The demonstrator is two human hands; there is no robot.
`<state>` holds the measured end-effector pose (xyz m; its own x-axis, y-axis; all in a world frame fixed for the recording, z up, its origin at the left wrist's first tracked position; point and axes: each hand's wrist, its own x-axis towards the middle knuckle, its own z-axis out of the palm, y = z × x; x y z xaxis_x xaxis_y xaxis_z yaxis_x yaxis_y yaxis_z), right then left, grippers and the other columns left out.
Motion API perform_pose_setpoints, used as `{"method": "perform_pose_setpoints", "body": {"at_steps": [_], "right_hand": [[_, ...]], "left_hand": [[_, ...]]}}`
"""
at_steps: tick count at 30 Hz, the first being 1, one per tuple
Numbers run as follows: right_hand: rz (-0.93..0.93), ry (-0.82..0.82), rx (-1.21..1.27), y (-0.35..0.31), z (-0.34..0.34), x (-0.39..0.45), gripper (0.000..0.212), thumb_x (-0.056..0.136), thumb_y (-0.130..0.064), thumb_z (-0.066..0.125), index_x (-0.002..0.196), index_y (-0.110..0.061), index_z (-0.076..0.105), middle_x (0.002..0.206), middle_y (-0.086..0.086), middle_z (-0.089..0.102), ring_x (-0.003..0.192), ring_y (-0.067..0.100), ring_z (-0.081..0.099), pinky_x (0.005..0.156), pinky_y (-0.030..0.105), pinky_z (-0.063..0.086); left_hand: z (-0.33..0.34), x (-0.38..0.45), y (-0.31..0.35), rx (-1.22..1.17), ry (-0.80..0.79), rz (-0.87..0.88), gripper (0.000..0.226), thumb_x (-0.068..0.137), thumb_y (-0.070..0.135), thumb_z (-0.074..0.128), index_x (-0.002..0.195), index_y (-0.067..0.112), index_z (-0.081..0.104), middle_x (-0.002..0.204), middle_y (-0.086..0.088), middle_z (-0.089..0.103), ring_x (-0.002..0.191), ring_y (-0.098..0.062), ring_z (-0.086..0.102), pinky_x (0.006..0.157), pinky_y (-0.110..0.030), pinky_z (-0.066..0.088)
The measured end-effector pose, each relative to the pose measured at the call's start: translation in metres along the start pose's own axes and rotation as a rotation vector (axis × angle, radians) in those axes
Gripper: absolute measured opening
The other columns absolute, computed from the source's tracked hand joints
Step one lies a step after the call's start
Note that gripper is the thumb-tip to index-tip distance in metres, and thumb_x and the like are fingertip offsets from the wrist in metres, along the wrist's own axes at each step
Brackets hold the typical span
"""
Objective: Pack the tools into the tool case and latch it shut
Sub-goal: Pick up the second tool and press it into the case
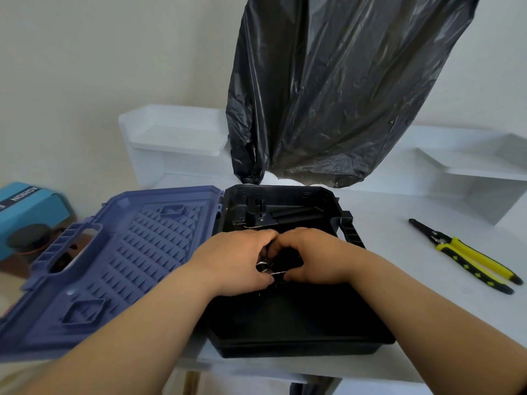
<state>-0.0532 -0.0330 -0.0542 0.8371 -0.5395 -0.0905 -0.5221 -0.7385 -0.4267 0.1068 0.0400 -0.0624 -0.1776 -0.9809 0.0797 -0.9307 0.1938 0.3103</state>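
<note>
Tool case [299, 323] lies open under both hands [236, 260] [316, 258], fingers curled together around a small dark, unidentifiable tool [271, 266].

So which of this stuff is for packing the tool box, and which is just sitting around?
For the job:
- black case tray
- blue lid, open flat
- small dark metal tool that the left hand and right hand hold over the tray
- yellow-handled pliers, on the table, still unpacked

Just lying about:
- black plastic bag
- blue box
- white shelf
</note>
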Motion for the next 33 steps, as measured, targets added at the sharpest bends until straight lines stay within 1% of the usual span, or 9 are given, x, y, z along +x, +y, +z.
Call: {"method": "perform_pose_setpoints", "body": {"at_steps": [8,11,14,16,19,23,25,29,33], "right_hand": [[-0.01,0.007,0.029,0.0,0.0,0.0,0.039,0.072,-0.02,0.07,0.109,-0.025,0.058,0.116,-0.005,0.06,0.105,0.011,0.054,0.095,0.028,0.043],[-0.029,0.044,0.044,0.0,0.0,0.0,0.036,0.071,-0.018,0.071,0.104,-0.023,0.061,0.109,-0.006,0.06,0.1,0.009,0.055,0.091,0.025,0.044],[-0.045,0.131,0.085,0.0,-0.002,-0.002,0.031,0.07,-0.017,0.072,0.099,-0.022,0.063,0.103,-0.005,0.062,0.095,0.006,0.056,0.087,0.018,0.043],[-0.039,0.221,0.149,0.0,-0.005,-0.003,0.03,0.07,-0.017,0.073,0.097,-0.024,0.062,0.1,-0.006,0.064,0.092,0.006,0.059,0.085,0.015,0.045],[-0.013,0.386,0.198,0.003,-0.014,-0.008,0.025,0.07,-0.018,0.073,0.091,-0.027,0.062,0.087,-0.014,0.062,0.081,-0.002,0.058,0.074,0.003,0.042],[0.092,0.508,0.195,0.022,-0.029,-0.025,0.023,0.072,-0.021,0.071,0.09,-0.03,0.061,0.08,-0.022,0.058,0.074,-0.014,0.054,0.067,-0.004,0.037],[0.168,0.554,0.153,0.039,-0.034,-0.036,0.026,0.073,-0.023,0.07,0.095,-0.03,0.059,0.085,-0.02,0.057,0.079,-0.004,0.055,0.065,0.001,0.039],[0.375,0.636,0.054,0.081,-0.038,-0.064,0.032,0.075,-0.025,0.069,0.105,-0.022,0.057,0.102,-0.003,0.059,0.093,0.014,0.052,0.08,0.025,0.039],[0.575,0.723,-0.042,0.117,-0.037,-0.09,0.036,0.074,-0.025,0.067,0.108,-0.019,0.057,0.113,0.008,0.061,0.104,0.029,0.05,0.089,0.041,0.043]], "left_hand": [[0.001,0.001,-0.002,0.023,0.008,-0.006,0.038,0.067,0.047,0.06,0.1,0.037,0.046,0.088,0.013,0.059,0.074,-0.006,0.053,0.056,-0.02,0.038],[0.001,0.0,-0.002,0.019,0.013,-0.007,0.04,0.067,0.047,0.061,0.102,0.038,0.044,0.089,0.015,0.058,0.075,-0.006,0.053,0.055,-0.02,0.037],[0.0,0.001,-0.001,-0.016,0.009,-0.018,0.047,0.066,0.049,0.062,0.107,0.04,0.042,0.092,0.018,0.055,0.079,-0.006,0.052,0.058,-0.021,0.038],[-0.003,0.003,0.001,-0.076,0.01,-0.031,0.055,0.065,0.05,0.064,0.115,0.04,0.041,0.099,0.016,0.052,0.086,-0.007,0.052,0.067,-0.024,0.043],[-0.007,0.005,0.004,-0.154,0.005,-0.046,0.07,0.067,0.049,0.065,0.129,0.037,0.034,0.111,0.011,0.045,0.101,-0.008,0.048,0.084,-0.028,0.043],[-0.014,0.01,0.014,-0.211,0.028,-0.033,0.068,0.07,0.048,0.064,0.13,0.034,0.035,0.117,0.012,0.041,0.109,-0.006,0.044,0.084,-0.022,0.035],[-0.017,0.016,0.023,-0.229,0.051,-0.021,0.067,0.071,0.048,0.062,0.13,0.034,0.035,0.119,0.013,0.039,0.11,-0.005,0.042,0.085,-0.02,0.032],[-0.014,0.032,0.047,-0.24,0.056,0.018,0.063,0.072,0.049,0.06,0.129,0.036,0.037,0.125,0.013,0.038,0.113,-0.006,0.04,0.089,-0.023,0.032],[-0.005,0.05,0.074,-0.23,0.022,0.071,0.062,0.073,0.048,0.061,0.129,0.036,0.037,0.133,0.012,0.036,0.117,-0.007,0.037,0.092,-0.023,0.03]]}}
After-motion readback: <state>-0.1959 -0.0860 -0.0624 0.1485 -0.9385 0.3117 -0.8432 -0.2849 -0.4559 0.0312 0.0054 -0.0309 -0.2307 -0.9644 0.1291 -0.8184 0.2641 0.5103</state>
